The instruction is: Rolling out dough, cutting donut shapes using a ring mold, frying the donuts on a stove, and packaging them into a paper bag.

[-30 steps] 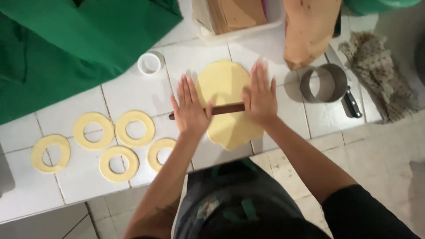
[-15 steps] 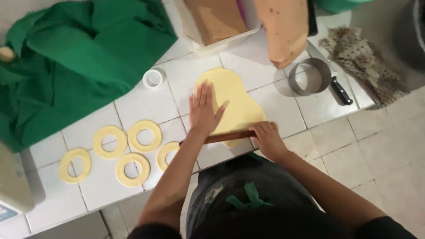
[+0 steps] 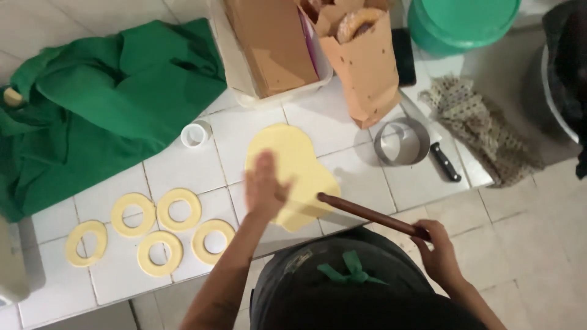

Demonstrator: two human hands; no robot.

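A flat sheet of pale yellow dough (image 3: 293,162) lies on the white tiled counter (image 3: 183,171). My left hand (image 3: 264,188) hovers over or rests on its lower left part, fingers together, blurred by motion. My right hand (image 3: 439,253) grips one end of a dark brown rolling pin (image 3: 370,215) beyond the counter's front edge; the pin's other end reaches the dough's lower right edge. Several cut dough rings (image 3: 160,229) lie to the left of the dough.
A green cloth (image 3: 98,104) covers the counter's left. A small white round cutter (image 3: 195,134), a large metal ring cutter (image 3: 402,142) and a black-handled knife (image 3: 443,160) lie nearby. A brown paper bag (image 3: 364,61), cardboard box (image 3: 272,46), patterned rag (image 3: 480,131) and green bucket (image 3: 461,21) stand behind.
The rolling pin came off the dough; my right hand pulled it back and to the right, past the counter edge. My left hand let go of it and stays over the dough.
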